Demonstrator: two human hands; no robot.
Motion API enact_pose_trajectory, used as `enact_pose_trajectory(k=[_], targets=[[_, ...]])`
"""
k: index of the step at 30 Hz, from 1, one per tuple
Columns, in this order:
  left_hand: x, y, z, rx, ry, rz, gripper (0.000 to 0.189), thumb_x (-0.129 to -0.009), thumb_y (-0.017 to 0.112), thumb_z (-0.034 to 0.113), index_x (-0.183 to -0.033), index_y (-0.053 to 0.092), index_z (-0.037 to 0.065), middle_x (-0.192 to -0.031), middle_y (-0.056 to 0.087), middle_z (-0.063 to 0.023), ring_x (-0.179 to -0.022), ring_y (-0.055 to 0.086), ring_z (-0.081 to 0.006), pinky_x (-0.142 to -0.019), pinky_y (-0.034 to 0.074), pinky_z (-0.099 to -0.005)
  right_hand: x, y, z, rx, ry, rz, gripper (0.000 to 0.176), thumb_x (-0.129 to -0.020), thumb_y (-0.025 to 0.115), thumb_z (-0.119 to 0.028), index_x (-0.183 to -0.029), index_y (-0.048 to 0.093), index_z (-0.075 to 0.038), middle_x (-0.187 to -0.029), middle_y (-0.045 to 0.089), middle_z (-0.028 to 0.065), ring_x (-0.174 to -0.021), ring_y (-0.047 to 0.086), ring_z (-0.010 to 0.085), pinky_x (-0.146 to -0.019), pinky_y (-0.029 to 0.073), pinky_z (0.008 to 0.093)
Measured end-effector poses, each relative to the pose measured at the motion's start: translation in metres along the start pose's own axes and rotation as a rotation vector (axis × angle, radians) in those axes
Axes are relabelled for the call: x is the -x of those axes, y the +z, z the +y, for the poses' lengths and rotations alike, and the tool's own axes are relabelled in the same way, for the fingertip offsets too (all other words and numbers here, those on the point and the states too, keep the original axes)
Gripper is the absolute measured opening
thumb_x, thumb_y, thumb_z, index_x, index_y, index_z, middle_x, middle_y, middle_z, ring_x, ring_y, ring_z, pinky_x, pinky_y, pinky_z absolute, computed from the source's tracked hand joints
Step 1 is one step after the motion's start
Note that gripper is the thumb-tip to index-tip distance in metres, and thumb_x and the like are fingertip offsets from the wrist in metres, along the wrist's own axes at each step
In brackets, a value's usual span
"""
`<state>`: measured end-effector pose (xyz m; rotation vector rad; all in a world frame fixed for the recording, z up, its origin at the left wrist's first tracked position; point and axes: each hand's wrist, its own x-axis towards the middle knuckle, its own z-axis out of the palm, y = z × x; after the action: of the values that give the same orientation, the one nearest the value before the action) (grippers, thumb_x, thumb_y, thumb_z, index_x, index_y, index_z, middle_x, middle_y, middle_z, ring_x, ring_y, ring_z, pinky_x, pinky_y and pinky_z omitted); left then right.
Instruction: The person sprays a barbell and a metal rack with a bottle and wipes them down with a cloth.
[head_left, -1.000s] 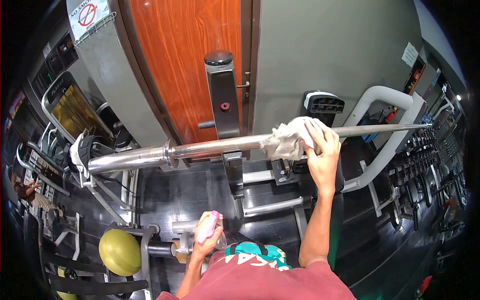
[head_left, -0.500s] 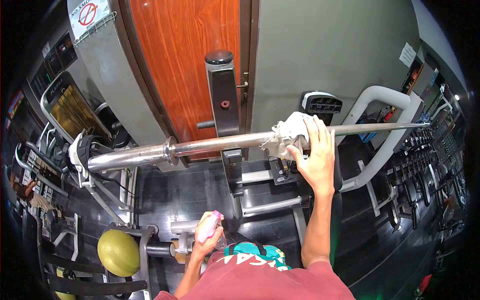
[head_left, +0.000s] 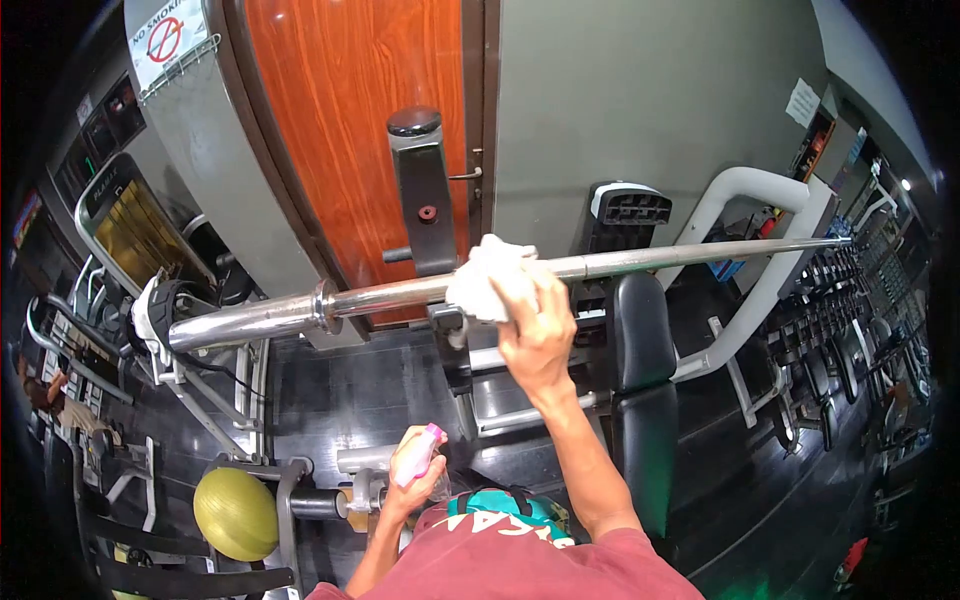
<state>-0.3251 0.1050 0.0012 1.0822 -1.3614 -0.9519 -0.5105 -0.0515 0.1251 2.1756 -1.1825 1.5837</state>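
Note:
A long metal barbell [head_left: 390, 296] lies across the view on a dark upright post [head_left: 425, 190]. My right hand [head_left: 540, 335] is closed on a crumpled white cloth [head_left: 490, 280], pressed around the bar's shaft near the post. Lower down, in front of my body, my left hand [head_left: 408, 470] grips a spray bottle with a pink top [head_left: 420, 455]; most of the bottle is hidden by the fingers. The thick, shiny bar sleeve [head_left: 245, 322] and its collar [head_left: 325, 307] are left of the cloth.
A black padded bench [head_left: 642, 400] stands right of my arm. A yellow-green exercise ball [head_left: 236, 513] rests at lower left beside a metal frame. Dumbbell racks [head_left: 820, 330] line the right side. Behind the bar are a wooden door [head_left: 365, 120] and a grey wall. Another person [head_left: 45, 390] is at far left.
My right hand has slid the cloth leftward along the bar, closer to the post. More of the bench shows now. The left hand keeps the spray bottle at about the same place.

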Motion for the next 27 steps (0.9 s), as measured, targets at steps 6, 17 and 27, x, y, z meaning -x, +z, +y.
enact_pose_trajectory(k=[6, 17, 27], targets=[[0.002, -0.001, -0.004, -0.069, 0.036, -0.06, 0.03, -0.08, 0.055, -0.01, -0.11, 0.055, -0.005, -0.106, 0.053, -0.0104, -0.072, 0.059, -0.0136, -0.063, 0.05, -0.0262, -0.012, -0.031, 0.024, -0.198, 0.026, 0.163, 0.044, -0.073, 0.055, 0.008, -0.115, 0.06, -0.005, -0.114, 0.058, 0.02, -0.108, 0.056, 0.0401, -0.097, 0.044, 0.0424], [0.005, 0.003, 0.002, -0.079, 0.0, 0.019, 0.028, -0.078, 0.06, -0.007, -0.105, 0.059, -0.004, -0.099, 0.057, -0.0088, -0.069, 0.059, -0.0124, -0.064, 0.049, -0.0258, -0.058, -0.042, 0.046, 0.193, 0.228, -0.264, 0.017, -0.088, 0.053, -0.015, -0.102, 0.061, -0.009, -0.096, 0.061, 0.0121, -0.092, 0.06, 0.0323, -0.081, 0.048, 0.0427], [-0.004, 0.013, 0.006, -0.031, -0.029, 0.032, 0.027, -0.078, 0.06, -0.008, -0.105, 0.059, -0.004, -0.099, 0.057, -0.0079, -0.072, 0.059, -0.0112, -0.065, 0.049, -0.0252, -0.049, -0.006, -0.009, -0.232, 0.026, -0.225, 0.031, -0.079, 0.065, -0.007, -0.11, 0.061, -0.006, -0.111, 0.059, 0.0166, -0.103, 0.059, 0.0358, -0.089, 0.049, 0.0412]])
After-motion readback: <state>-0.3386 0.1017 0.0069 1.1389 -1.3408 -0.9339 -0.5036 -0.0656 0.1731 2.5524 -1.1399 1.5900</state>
